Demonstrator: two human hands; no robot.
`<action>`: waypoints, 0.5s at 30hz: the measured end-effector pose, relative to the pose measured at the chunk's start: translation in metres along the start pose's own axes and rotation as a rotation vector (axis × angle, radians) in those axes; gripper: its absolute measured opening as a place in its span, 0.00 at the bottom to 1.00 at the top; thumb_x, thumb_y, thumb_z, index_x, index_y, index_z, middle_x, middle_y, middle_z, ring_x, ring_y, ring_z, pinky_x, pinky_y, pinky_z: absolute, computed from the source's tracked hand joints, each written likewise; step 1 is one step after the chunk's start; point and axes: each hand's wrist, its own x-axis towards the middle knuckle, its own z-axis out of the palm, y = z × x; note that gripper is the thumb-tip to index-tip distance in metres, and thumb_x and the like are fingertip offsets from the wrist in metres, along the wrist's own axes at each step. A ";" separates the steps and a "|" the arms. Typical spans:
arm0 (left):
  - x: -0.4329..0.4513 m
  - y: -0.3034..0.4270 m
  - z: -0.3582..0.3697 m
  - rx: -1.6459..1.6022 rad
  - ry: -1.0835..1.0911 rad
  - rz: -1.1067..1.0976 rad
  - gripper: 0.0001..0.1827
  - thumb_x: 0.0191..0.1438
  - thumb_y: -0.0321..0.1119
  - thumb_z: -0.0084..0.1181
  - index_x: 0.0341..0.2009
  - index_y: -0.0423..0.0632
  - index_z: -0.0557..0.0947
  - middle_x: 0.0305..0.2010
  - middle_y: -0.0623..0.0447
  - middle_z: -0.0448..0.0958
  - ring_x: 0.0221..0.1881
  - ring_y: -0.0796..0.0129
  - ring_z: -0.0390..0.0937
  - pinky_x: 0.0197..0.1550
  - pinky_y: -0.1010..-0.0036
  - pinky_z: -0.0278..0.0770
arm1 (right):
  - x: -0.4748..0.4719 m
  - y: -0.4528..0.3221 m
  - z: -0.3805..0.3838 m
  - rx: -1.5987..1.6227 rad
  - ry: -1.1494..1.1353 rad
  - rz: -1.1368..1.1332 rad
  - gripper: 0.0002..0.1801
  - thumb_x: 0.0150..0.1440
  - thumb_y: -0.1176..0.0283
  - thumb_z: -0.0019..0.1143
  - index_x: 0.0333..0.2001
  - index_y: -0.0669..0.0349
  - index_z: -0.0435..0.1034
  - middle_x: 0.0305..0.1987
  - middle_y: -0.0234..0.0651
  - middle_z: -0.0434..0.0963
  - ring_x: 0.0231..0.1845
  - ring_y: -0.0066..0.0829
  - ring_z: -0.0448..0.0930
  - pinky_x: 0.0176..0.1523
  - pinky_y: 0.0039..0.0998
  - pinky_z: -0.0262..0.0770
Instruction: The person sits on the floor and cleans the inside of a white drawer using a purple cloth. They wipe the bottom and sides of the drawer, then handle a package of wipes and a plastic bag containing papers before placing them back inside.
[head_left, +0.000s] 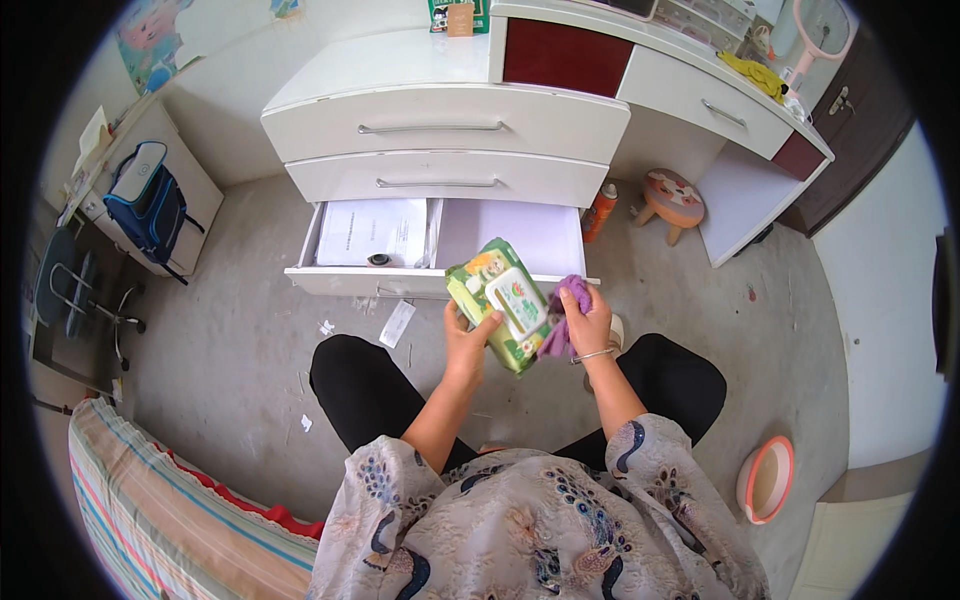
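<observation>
My left hand (469, 341) grips the lower left side of a green pack of wet wipes (499, 307), which has a white plastic lid. In my right hand (589, 319) is a bunched purple cloth (559, 330), close beside the pack's right edge. Both are held over my lap, in front of a pulled-out bottom drawer (510, 232) of a white cabinet. White papers (373, 232) and a small dark round object (379, 259) lie in the drawer's left compartment. The right compartment shows its pale bottom.
Two shut drawers (431, 127) sit above the open one. An orange spray can (600, 212) and a small round stool (673, 199) stand to the right. Paper scraps (397, 324) litter the floor. A pink-rimmed basin (765, 480) is at lower right, a striped bed (180, 510) at lower left.
</observation>
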 end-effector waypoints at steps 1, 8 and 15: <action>0.000 -0.002 -0.003 0.056 -0.029 0.045 0.43 0.47 0.25 0.64 0.63 0.43 0.52 0.55 0.44 0.67 0.54 0.58 0.70 0.52 0.66 0.74 | 0.002 -0.015 -0.002 -0.016 -0.012 -0.130 0.14 0.53 0.67 0.62 0.41 0.63 0.74 0.39 0.37 0.77 0.36 0.31 0.77 0.39 0.29 0.72; 0.005 -0.025 -0.014 0.218 -0.145 0.143 0.37 0.46 0.21 0.63 0.60 0.43 0.60 0.52 0.45 0.72 0.51 0.62 0.73 0.51 0.69 0.74 | 0.023 -0.082 0.052 -0.371 -0.375 -0.778 0.19 0.45 0.63 0.63 0.40 0.60 0.72 0.42 0.43 0.74 0.46 0.45 0.75 0.47 0.39 0.73; 0.023 -0.021 -0.003 -0.202 0.045 -0.188 0.32 0.52 0.24 0.59 0.59 0.43 0.58 0.54 0.43 0.69 0.53 0.55 0.72 0.49 0.59 0.76 | 0.070 0.038 0.024 -0.121 -0.658 0.053 0.21 0.57 0.63 0.56 0.50 0.64 0.70 0.45 0.51 0.78 0.44 0.41 0.79 0.47 0.33 0.74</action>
